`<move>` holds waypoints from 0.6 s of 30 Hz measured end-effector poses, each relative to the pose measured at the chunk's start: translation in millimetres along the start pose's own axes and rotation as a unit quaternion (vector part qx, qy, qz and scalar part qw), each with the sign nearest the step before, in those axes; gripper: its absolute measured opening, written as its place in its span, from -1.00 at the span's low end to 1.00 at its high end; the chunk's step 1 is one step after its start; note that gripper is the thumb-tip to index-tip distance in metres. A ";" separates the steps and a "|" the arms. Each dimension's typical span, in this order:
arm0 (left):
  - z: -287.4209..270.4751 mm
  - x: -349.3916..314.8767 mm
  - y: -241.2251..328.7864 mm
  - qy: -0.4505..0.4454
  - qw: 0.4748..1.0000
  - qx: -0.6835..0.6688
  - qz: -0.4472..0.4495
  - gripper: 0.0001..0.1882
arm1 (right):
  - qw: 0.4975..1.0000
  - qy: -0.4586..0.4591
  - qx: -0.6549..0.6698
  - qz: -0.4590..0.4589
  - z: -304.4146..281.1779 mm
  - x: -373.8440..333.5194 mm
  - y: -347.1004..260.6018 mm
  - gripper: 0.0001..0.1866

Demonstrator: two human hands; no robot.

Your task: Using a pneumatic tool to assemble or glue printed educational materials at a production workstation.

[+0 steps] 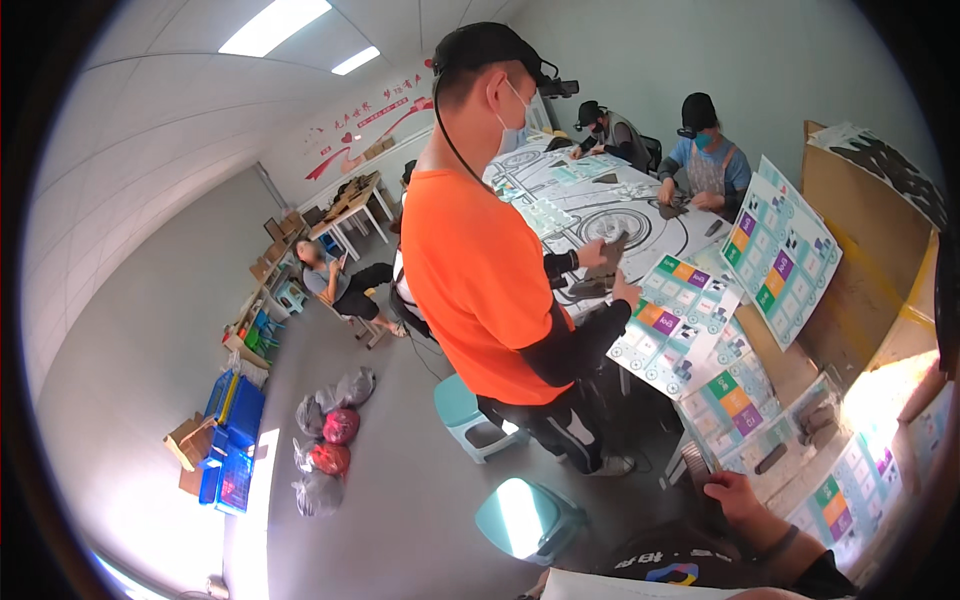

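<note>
At the lower right, a forearm with a dark wristband and a black sleeve comes up from the lower edge; I take it for my right arm. My right hand [737, 497] is closed around a narrow, ribbed, brownish-grey piece [696, 464] whose kind I cannot make out. The hand is beside the near end of the table, by a small dark oval piece [770, 459] and several grey-brown pieces [818, 422]. A black garment [655, 553] with a colourful emblem shows left of the forearm. My left hand does not show.
A person in an orange shirt [465, 265] stands left of the table, handling a dark piece [603, 258]. Two people sit at the far side. Printed boards [782, 252] lean at right. Teal stools [528, 518] and tied bags [330, 459] stand on the floor, with blue crates [240, 403] by the wall.
</note>
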State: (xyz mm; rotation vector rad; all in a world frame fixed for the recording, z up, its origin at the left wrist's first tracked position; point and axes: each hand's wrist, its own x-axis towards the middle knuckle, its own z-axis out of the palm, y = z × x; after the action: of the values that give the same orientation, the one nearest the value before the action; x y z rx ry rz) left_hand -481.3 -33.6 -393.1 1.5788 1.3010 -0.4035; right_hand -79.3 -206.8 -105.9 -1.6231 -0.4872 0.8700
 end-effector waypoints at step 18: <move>11.1 -8.1 -2.3 -0.002 1.000 0.012 -0.001 -0.52 | 1.000 -0.013 0.011 0.002 -0.2 -18.6 -21.4 -0.69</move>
State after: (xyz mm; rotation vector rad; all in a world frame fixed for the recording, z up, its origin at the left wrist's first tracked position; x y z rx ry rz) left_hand -482.6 -47.5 -392.9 1.5962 1.2980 -0.4248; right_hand -87.9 -215.2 -80.2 -1.5953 -0.4913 0.8978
